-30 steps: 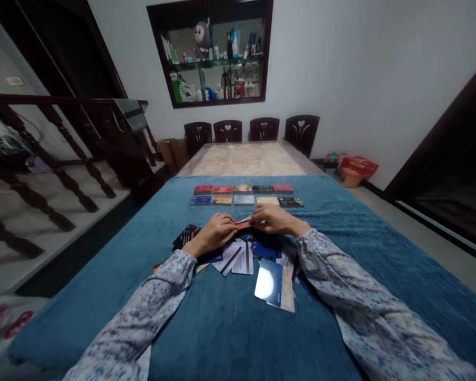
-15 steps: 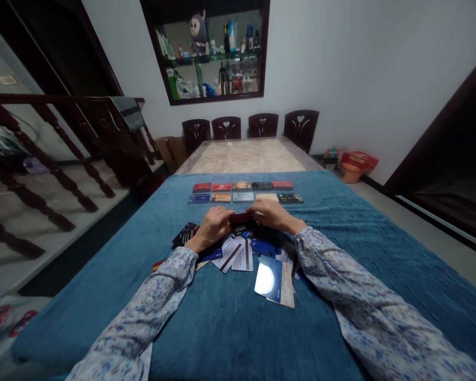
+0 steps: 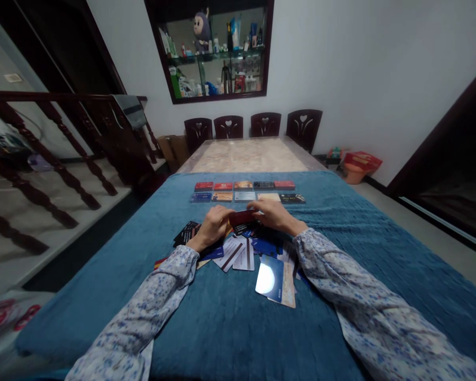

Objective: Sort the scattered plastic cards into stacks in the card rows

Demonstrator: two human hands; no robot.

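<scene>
A dark red card [image 3: 243, 218] stands tilted between my hands, above a loose pile of cards. My left hand [image 3: 214, 225] pinches its left end with closed fingers. At its right end, the fingers of my right hand [image 3: 273, 214] grip the top edge. Whether it is one card or a few together I cannot tell. Under and around my hands lie black cards [image 3: 188, 233], white cards with dark stripes [image 3: 244, 256] and blue cards [image 3: 267, 246]. Nearer to me, a shiny blue card [image 3: 270, 278] overlaps a beige card [image 3: 289, 291].
Beyond my hands, card stacks lie in two rows, with red stacks [image 3: 223, 186] at the back and a black stack [image 3: 292, 198] at the front right. A blue cloth [image 3: 206, 328] covers the near table. Dark chairs [image 3: 228, 127] stand at the far end.
The dark red card is tilted up a little more and shows more of its face. My right fingers have shifted slightly along its edge. The view has moved a little.
</scene>
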